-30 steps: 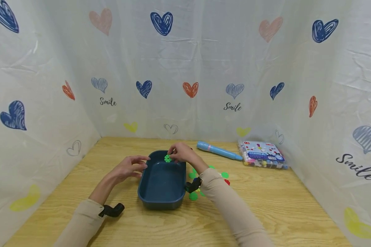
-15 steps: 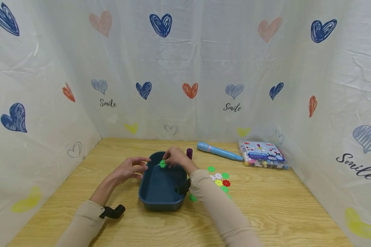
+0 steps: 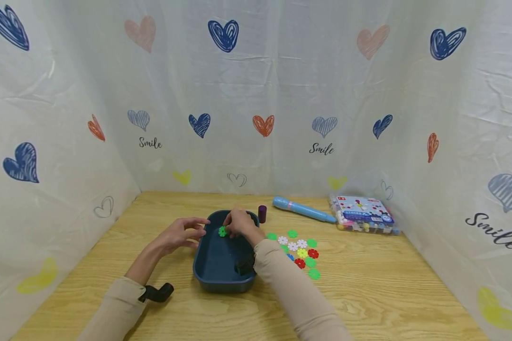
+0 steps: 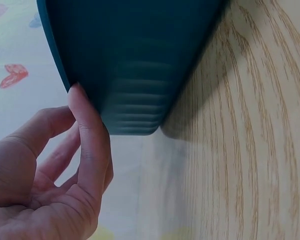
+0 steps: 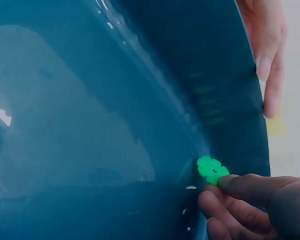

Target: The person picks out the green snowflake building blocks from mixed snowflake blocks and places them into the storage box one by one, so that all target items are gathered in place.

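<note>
My right hand (image 3: 241, 222) is inside the far end of a dark blue plastic bin (image 3: 226, 286). Its thumb and fingers pinch a green flower-shaped plastic disc (image 5: 213, 170) by the edge, low near the bin's inner corner in the right wrist view. My left hand (image 3: 180, 235) stays at the bin's left side with loosely bent, spread fingers. In the left wrist view a fingertip of this hand (image 4: 75, 160) touches the outside of the bin wall (image 4: 125, 50) at the rim. Part of the bin's floor is hidden behind my right hand and its wrist camera.
Right of the bin, several flower discs in green, white, red, yellow and blue (image 3: 302, 253) lie on the wooden table (image 3: 388, 289). A purple cylinder (image 3: 262, 214) stands behind them. Farther back are a light blue marker-shaped tube (image 3: 304, 210) and a clear box of colourful pieces (image 3: 363, 214).
My right hand has moved down and slightly toward me inside the bin, carrying the green disc lower. The discs on the table and the purple cylinder have come into view. My left hand stays put.
</note>
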Motion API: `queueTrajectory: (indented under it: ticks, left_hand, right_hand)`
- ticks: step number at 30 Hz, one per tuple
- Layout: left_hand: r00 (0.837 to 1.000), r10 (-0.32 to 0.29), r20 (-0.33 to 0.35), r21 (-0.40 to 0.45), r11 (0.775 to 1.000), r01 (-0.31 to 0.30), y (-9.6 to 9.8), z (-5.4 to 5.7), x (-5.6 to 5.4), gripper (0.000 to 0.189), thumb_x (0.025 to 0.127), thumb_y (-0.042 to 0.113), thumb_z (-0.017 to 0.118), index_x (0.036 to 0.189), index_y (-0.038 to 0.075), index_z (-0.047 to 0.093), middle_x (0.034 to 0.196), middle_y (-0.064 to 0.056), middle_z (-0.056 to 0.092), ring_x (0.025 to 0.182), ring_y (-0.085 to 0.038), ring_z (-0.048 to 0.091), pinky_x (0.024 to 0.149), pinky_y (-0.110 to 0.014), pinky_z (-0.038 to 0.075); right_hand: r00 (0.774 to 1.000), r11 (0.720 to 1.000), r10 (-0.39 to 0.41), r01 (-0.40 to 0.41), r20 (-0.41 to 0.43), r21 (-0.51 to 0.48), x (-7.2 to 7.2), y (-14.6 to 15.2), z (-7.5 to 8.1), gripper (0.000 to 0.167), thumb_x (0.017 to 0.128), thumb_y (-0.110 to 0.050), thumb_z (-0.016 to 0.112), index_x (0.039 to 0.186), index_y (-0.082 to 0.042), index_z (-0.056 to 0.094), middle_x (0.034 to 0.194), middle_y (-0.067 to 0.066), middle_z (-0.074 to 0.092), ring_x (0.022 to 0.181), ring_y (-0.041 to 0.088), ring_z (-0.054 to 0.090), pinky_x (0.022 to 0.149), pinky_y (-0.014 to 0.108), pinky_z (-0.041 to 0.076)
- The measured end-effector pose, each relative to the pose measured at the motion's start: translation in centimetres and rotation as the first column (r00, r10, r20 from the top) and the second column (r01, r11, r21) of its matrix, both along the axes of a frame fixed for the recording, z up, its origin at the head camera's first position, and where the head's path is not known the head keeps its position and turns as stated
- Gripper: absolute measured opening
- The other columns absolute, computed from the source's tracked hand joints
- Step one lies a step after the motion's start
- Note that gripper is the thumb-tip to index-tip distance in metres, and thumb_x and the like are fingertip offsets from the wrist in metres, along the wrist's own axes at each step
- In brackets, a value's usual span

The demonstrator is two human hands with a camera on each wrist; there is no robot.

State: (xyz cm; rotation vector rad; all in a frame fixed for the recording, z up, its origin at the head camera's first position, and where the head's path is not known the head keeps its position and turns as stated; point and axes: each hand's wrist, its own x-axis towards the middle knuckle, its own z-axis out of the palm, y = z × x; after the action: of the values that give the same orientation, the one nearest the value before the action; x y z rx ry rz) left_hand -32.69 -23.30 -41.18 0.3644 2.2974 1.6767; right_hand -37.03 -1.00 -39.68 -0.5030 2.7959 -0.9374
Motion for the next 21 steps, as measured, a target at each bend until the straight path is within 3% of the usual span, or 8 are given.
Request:
queueTrajectory:
  ticks: [6,12,16,21]
  left_hand:
    - [1.0,-0.007,-0.007,-0.003,1.0,0.007,-0.05,0.04,0.02,0.049,0.097,0.019,0.063,0.141,0.001,0.049,0.116,-0.017,0.054,0.097,-0.021,0.063,0.073,-0.032,0.061]
    - [1.0,-0.012,0.001,0.001,1.0,0.012,0.0,0.05,-0.01,0.049,0.097,0.018,0.062,0.141,0.001,0.048,0.115,-0.015,0.054,0.093,-0.018,0.064,0.073,-0.032,0.061]
    - [1.0,-0.007,0.007,0.002,1.0,0.007,0.05,0.05,0.04,0.048,0.097,0.018,0.062,0.141,0.002,0.049,0.116,-0.016,0.053,0.09,-0.018,0.064,0.073,-0.032,0.061]
    - [1.0,-0.007,0.005,0.002,1.0,0.007,-0.01,-0.04,-0.04,0.048,0.097,0.018,0.062,0.141,0.002,0.049,0.115,-0.015,0.054,0.088,-0.018,0.064,0.073,-0.032,0.061]
  right_hand:
    - [0.999,0.999,-0.028,0.028,0.018,-0.04,-0.1,-0.02,-0.53,0.013,0.092,-0.008,0.067,0.104,-0.006,0.073,0.087,0.009,0.07,0.07,0.022,0.071,0.064,0.035,0.059]
    - [0.997,0.996,-0.049,0.053,0.052,-0.072,-0.31,-0.05,-0.86,0.009,0.092,-0.007,0.067,0.099,-0.008,0.072,0.079,0.008,0.068,0.062,0.018,0.069,0.059,0.031,0.058]
    - [0.998,0.996,-0.049,0.052,0.039,-0.077,-0.17,-0.13,-0.74,0.009,0.092,-0.005,0.065,0.097,-0.008,0.072,0.074,0.008,0.068,0.057,0.015,0.067,0.054,0.028,0.056]
    - [0.999,0.999,-0.042,0.042,-0.01,-0.034,-0.01,-0.27,-0.49,0.015,0.096,-0.009,0.062,0.107,-0.007,0.072,0.085,0.009,0.069,0.058,0.015,0.067,0.055,0.026,0.054]
